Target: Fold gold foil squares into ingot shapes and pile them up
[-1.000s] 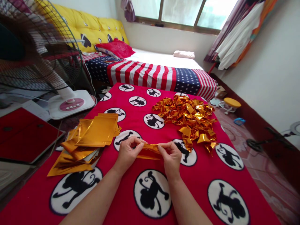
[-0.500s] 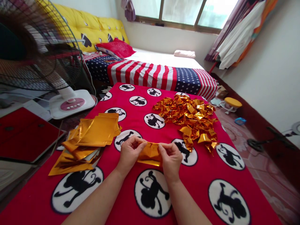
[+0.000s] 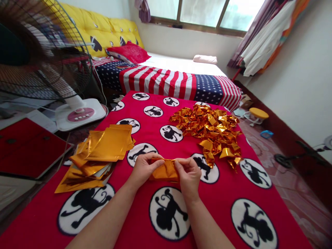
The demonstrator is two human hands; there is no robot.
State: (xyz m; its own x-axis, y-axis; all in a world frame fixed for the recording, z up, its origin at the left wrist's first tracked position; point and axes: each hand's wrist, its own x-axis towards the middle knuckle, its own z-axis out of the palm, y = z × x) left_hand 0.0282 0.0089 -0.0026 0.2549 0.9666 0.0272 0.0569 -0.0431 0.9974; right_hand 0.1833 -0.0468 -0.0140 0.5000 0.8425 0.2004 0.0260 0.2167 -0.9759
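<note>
A gold foil sheet with a folded upper edge is stretched between my hands above the red cloth. My left hand pinches its upper left part between thumb and fingers. At its upper right corner, my right hand has the same kind of pinch. Left of my hands lies a loose stack of flat gold sheets. Beyond my right hand is a pile of folded, crumpled-looking gold foil pieces.
A running fan stands at the left beside a red panel. Behind the cloth-covered surface is a bed. On the floor at the right are a yellow stool and a blue item.
My left thumb and fingers have shifted slightly along the upper edge of the foil. The foil's surface looks a little more creased and its lower edge is slightly higher.
</note>
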